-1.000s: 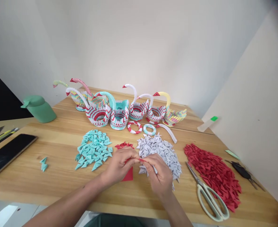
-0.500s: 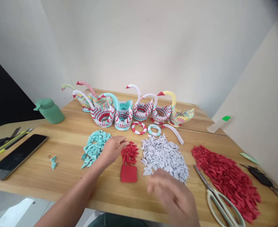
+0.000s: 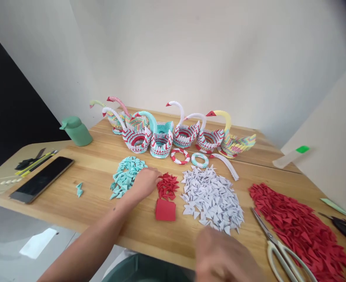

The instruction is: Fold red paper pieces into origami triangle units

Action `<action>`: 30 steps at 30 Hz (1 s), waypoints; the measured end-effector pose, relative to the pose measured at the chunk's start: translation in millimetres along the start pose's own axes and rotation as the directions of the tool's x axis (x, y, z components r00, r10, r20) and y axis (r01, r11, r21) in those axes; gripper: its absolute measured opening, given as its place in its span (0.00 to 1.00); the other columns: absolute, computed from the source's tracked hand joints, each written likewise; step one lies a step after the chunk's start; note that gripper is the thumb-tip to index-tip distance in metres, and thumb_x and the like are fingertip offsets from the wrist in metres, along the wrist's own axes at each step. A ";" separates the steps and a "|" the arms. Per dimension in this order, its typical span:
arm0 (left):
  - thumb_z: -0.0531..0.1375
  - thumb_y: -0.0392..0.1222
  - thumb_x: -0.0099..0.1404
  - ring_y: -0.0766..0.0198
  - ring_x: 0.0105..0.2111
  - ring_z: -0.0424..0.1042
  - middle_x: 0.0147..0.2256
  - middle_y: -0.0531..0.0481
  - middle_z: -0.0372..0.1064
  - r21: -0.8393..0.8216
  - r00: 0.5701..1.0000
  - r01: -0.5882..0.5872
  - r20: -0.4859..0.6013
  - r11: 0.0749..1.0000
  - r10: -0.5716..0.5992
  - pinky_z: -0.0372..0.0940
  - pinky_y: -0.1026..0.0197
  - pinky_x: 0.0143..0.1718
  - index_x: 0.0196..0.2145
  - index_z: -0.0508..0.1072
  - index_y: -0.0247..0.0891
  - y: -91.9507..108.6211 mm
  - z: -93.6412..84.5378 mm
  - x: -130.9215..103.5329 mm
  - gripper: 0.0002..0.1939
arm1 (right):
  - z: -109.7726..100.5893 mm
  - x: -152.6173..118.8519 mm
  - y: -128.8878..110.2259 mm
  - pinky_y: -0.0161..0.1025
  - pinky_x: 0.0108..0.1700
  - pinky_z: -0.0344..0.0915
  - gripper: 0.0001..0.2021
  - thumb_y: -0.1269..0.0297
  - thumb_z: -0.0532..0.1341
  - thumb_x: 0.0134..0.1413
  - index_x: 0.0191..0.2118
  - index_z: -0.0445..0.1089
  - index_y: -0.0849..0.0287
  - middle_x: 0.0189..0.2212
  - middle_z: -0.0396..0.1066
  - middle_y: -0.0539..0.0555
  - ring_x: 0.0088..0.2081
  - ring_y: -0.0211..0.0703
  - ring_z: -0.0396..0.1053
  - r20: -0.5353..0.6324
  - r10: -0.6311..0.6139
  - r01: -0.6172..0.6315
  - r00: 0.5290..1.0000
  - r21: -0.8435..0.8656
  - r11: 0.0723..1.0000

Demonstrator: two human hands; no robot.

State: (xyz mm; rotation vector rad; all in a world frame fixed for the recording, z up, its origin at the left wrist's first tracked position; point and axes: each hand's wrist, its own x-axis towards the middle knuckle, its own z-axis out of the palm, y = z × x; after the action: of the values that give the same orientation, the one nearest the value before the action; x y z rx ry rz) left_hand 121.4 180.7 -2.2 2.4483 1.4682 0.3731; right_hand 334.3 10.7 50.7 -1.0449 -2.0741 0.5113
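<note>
While the right hand point(image 3: 224, 256) blurs at the near edge, cut off and its grip impossible to tell, a stack of flat red paper squares point(image 3: 165, 210) lies on the wooden worktop point(image 3: 98, 196), not yet folded. Just beyond, a small heap of pointed red paper pieces point(image 3: 168, 187) looks already folded; at its left, the left hand point(image 3: 147, 181) has bunched fingers, their contents unclear, and partly hides a turquoise folded-paper pile point(image 3: 125, 178). Farther off, seemingly finished multicoloured paper swans point(image 3: 161, 147) overlap.

The left hand point(image 3: 145, 182) is bare; the left forearm point(image 3: 92, 237), also bare, bears a small spot point(image 3: 114, 209); the right hand point(image 3: 222, 256) — bare — is blurred.
</note>
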 end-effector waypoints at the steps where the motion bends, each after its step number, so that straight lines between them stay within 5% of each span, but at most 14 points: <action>1: 0.56 0.39 0.65 0.56 0.39 0.72 0.34 0.44 0.75 -0.007 1.000 -0.006 -0.002 1.000 0.006 0.62 0.59 0.42 0.35 0.78 0.39 -0.2 0.5 -0.2 0.10 | 10.3 10.7 7.5 0.39 0.27 0.64 0.07 0.63 0.61 0.58 0.29 0.72 0.50 0.21 0.71 0.48 0.25 0.42 0.69 0.007 -0.004 0.004 1.000 -0.010 1.000; 3: 0.56 0.39 0.65 0.55 0.39 0.72 0.34 0.44 0.75 -0.020 1.000 -0.016 -0.006 1.000 0.016 0.62 0.58 0.43 0.36 0.78 0.39 -0.6 1.2 -0.7 0.10 | 31.4 25.7 22.7 0.42 0.34 0.67 0.03 0.63 0.62 0.58 0.34 0.71 0.55 0.30 0.74 0.53 0.33 0.46 0.70 0.044 -0.042 0.049 0.998 -0.178 0.983; 7: 0.56 0.38 0.65 0.56 0.41 0.72 0.36 0.44 0.75 -0.048 0.998 -0.060 -0.035 0.997 0.058 0.62 0.57 0.46 0.39 0.77 0.39 -0.8 1.7 -0.5 0.10 | 59.5 29.3 45.3 0.51 0.44 0.68 0.15 0.66 0.67 0.51 0.45 0.70 0.58 0.44 0.71 0.59 0.45 0.54 0.67 0.141 -0.036 0.084 0.989 -0.358 0.930; 15: 0.56 0.39 0.65 0.53 0.49 0.68 0.49 0.41 0.71 -0.084 0.966 -0.141 -0.230 0.986 0.119 0.61 0.52 0.53 0.44 0.76 0.36 -0.4 2.4 1.2 0.12 | 70.0 23.6 58.3 0.45 0.37 0.63 0.09 0.74 0.55 0.61 0.39 0.72 0.58 0.36 0.72 0.57 0.37 0.49 0.67 0.076 -0.099 0.122 0.992 -0.414 0.902; 22: 0.58 0.39 0.64 0.54 0.50 0.69 0.50 0.42 0.71 -0.261 0.949 -0.160 -0.305 0.952 0.076 0.61 0.52 0.53 0.42 0.77 0.37 10.6 -3.4 -4.2 0.11 | 72.7 23.8 58.8 0.43 0.36 0.60 0.10 0.71 0.55 0.64 0.32 0.71 0.57 0.30 0.74 0.53 0.34 0.45 0.68 0.040 -0.142 0.148 0.989 -0.333 0.931; 26: 0.57 0.41 0.65 0.59 0.48 0.71 0.45 0.46 0.74 -0.482 0.958 -0.261 -0.234 0.836 0.165 0.62 0.58 0.52 0.43 0.76 0.37 29.6 -22.5 -18.0 0.11 | 60.6 27.9 61.5 0.44 0.39 0.63 0.10 0.68 0.55 0.64 0.34 0.72 0.56 0.34 0.76 0.53 0.36 0.45 0.71 0.048 -0.074 0.083 0.996 -0.223 0.971; 30: 0.54 0.44 0.67 0.61 0.43 0.73 0.44 0.48 0.76 -0.638 0.971 -0.225 -0.080 0.736 0.227 0.65 0.62 0.44 0.44 0.76 0.39 44.0 -35.3 -29.1 0.13 | 37.4 41.8 61.6 0.42 0.37 0.66 0.09 0.65 0.56 0.63 0.35 0.72 0.55 0.29 0.74 0.51 0.32 0.45 0.72 -0.065 0.146 -0.152 0.987 -0.097 0.984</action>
State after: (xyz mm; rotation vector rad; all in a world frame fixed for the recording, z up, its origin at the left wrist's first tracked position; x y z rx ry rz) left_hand 131.8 138.2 43.7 2.0337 0.8232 0.7793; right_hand 320.9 80.0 6.4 -1.2672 -1.9985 0.4474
